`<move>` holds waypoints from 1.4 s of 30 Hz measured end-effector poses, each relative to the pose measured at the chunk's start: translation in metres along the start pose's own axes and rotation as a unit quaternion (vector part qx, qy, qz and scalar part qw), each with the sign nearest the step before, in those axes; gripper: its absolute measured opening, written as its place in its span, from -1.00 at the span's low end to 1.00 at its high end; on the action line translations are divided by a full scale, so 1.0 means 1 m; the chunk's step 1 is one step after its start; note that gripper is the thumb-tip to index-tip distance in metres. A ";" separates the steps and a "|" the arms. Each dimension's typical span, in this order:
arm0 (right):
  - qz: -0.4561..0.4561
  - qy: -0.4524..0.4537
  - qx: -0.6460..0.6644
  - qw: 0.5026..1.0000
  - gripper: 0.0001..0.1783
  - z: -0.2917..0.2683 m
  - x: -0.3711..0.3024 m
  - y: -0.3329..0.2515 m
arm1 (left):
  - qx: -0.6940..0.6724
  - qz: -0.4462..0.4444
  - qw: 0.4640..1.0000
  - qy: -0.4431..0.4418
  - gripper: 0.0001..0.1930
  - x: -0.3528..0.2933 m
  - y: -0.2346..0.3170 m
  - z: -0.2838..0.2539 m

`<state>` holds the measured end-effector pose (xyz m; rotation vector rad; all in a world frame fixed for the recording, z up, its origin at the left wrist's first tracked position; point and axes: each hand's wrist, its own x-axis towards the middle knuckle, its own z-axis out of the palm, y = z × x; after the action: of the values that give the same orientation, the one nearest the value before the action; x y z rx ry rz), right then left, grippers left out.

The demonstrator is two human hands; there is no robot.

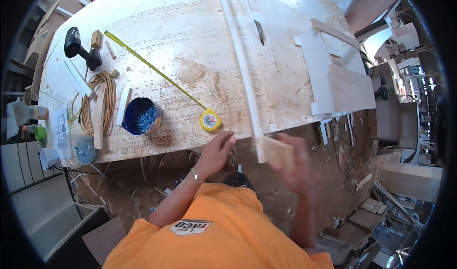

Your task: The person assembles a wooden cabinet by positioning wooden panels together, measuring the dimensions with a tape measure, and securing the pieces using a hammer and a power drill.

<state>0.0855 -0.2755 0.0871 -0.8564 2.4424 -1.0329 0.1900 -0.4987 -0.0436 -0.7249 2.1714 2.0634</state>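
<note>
My left hand [215, 152] is held just off the front edge of the worktable, close to a yellow tape measure [209, 120]. Its fingers are stretched out with nothing in them. The tape's blade is pulled out toward the far left. My right hand [296, 166], smeared by motion, grips a light wooden block [278, 153] at the front edge. This block meets or overlaps the near end of a long white strip [242, 64], which runs away across the table and juts past its edge.
On the worktable [181, 45] at left are a dark tub [143, 116] of blue screws, a coiled tan hose [102, 95] and a black cordless tool [81, 49]. A dark curved blade [259, 32] lies beyond the strip; boards [350, 88] are at right. Offcuts litter the floor.
</note>
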 end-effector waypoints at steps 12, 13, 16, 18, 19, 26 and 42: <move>-0.004 -0.034 0.180 0.983 -0.36 0.040 -0.002 -0.019 | 0.147 -0.005 0.989 0.004 -0.64 0.010 -0.039 -0.080; -0.002 -0.040 0.195 0.980 -0.37 0.033 -0.006 -0.011 | 0.103 -0.009 0.994 0.026 -0.64 0.008 -0.052 -0.086; -0.052 -0.049 0.204 0.976 -0.36 0.038 -0.024 0.000 | 0.095 -0.002 0.992 0.085 -0.67 -0.008 -0.078 -0.082; -0.059 -0.044 0.262 0.962 -0.37 0.039 -0.035 0.009 | 0.079 -0.014 0.989 0.122 -0.67 -0.020 -0.086 -0.081; -0.063 -0.039 0.286 0.955 -0.38 0.038 -0.033 0.011 | 0.037 -0.027 0.990 0.133 -0.67 -0.025 -0.088 -0.078; -0.119 -0.063 0.269 0.954 -0.42 0.031 0.014 0.010 | 0.015 -0.027 0.974 0.223 -0.63 0.005 -0.069 -0.076; -0.271 -0.157 0.306 0.899 -0.68 0.077 0.051 -0.010 | 0.023 -0.025 0.988 0.149 -0.08 0.093 -0.091 0.048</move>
<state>0.0914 -0.3537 0.0385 -1.3606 1.4806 -1.5823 0.1279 -0.4792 -0.1659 -1.1361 2.3079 1.9831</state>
